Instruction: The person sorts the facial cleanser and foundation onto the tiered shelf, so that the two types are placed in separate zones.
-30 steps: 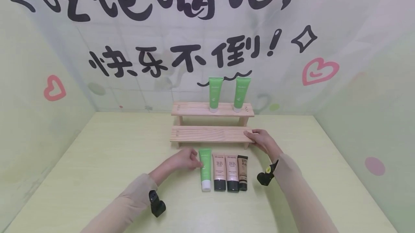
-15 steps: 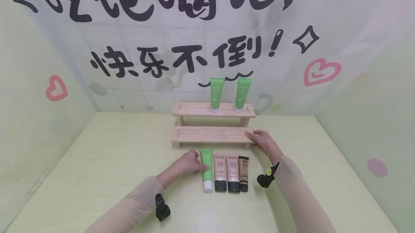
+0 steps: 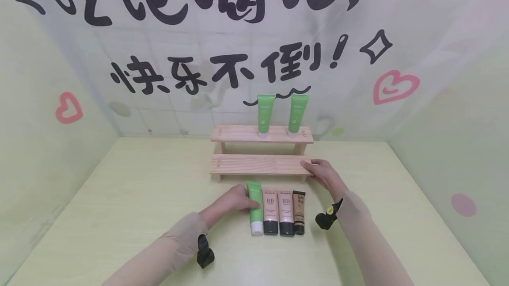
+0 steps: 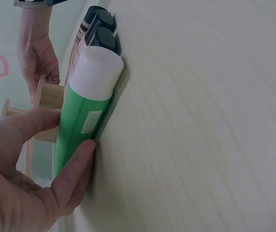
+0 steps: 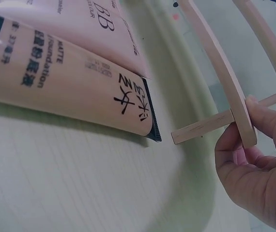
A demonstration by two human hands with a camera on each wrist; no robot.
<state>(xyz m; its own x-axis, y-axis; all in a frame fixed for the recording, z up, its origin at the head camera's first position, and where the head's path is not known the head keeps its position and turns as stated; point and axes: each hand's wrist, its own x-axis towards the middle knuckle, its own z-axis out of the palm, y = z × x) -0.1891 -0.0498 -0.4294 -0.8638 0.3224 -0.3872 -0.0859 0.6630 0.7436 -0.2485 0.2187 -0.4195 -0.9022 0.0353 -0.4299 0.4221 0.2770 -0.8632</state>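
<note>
The person wears long sleeves of plain beige cloth. In the head view the left sleeve (image 3: 167, 248) comes in from seven o'clock and the right sleeve (image 3: 374, 242) from five; both look smooth, with soft creases near the wrists. The left cuff (image 3: 202, 220) is wide, and at its six o'clock side a black strap (image 3: 203, 241) carries a small, blocky black camera (image 3: 205, 258). The right wrist's camera (image 3: 324, 221), also black and chunky, sits at eight o'clock from the right cuff (image 3: 353, 202), with a round yellow spot (image 3: 330, 210) at its one o'clock. Left hand (image 3: 238, 199) and right hand (image 3: 324, 173) are bare.
</note>
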